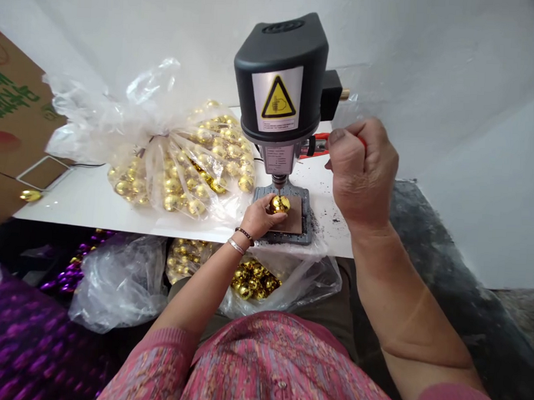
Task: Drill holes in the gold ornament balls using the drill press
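A small bench drill press (281, 77) with a black housing and a yellow warning label stands on the white table. Under its bit, my left hand (260, 216) grips a shiny gold bauble (280, 204) against the brown board (295, 219) on the grey base (306, 225). The bit's tip meets the top of the bauble; how deep it goes I cannot tell. Wrapped round the red feed handle (321, 144) at the machine's right side is my right hand (361, 169), closed in a fist.
A tied clear bag of gold baubles (184, 173) lies left of the drill press. An open bag with more baubles (254, 279) sits at my lap. One loose bauble (30, 196) rests near the cardboard box (13, 124). Purple baubles (35, 331) fill the lower left. Dark shavings dot the table.
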Demonstrator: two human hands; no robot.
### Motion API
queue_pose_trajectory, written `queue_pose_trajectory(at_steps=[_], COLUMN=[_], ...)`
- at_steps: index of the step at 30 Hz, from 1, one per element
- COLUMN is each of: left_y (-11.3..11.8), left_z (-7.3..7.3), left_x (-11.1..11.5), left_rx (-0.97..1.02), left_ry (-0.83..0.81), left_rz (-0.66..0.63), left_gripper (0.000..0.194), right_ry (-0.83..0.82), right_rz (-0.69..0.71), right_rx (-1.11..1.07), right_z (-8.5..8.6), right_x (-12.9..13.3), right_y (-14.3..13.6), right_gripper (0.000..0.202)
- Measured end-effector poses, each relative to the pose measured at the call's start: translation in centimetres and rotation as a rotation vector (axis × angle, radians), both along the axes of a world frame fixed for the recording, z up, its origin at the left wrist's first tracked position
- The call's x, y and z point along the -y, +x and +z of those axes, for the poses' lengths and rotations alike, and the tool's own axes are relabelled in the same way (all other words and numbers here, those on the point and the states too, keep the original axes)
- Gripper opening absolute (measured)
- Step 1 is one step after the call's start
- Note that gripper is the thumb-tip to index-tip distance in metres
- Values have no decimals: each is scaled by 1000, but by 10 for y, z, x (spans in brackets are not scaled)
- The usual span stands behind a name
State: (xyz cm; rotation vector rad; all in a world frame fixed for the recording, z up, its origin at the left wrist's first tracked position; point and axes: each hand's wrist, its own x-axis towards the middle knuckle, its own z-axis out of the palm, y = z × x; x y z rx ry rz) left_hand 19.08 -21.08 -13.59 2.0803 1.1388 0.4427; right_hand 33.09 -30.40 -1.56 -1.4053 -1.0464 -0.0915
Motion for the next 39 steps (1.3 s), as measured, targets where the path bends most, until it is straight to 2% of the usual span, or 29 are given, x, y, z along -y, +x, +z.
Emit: queue_pose_trajectory(at_steps=[5, 9, 15, 20, 28, 30, 32, 36, 39], left_y=[-1, 0, -1, -3, -4, -3, -2, -4, -23], left_z=[-9, -9, -10, -12, -11, -12, -14, -12, -7], left_x=[-2, -1, 1, 2, 5, 4, 3, 5, 13], left_rx=[32, 33, 43, 52, 94, 113, 132, 209, 241], left_ry=[30, 8, 38, 64, 49, 36, 5, -76, -122], left_rz=[-18, -15, -24, -29, -35, -29, -24, -6, -24], left_gripper=[59, 57, 57, 56, 51, 53, 52, 48, 47], right_ry=[-6, -17, 60, 165, 222, 221, 201, 101, 10], right_rz=[-42, -116, -214, -210, -134, -135, -155, -180, -114], right_rx=[90, 224, 264, 269, 255, 231, 189, 66, -63], right_z=[-21, -39, -62, -78, -101, -96, -81, -33, -5], right_x=[11, 16, 10, 4, -6, -5, -2, 0, -4], right_y=[-4, -7, -9, -8, -5, -7, -9, -5, 2], right_gripper=[20, 9, 14, 11, 12, 15, 20, 31, 35])
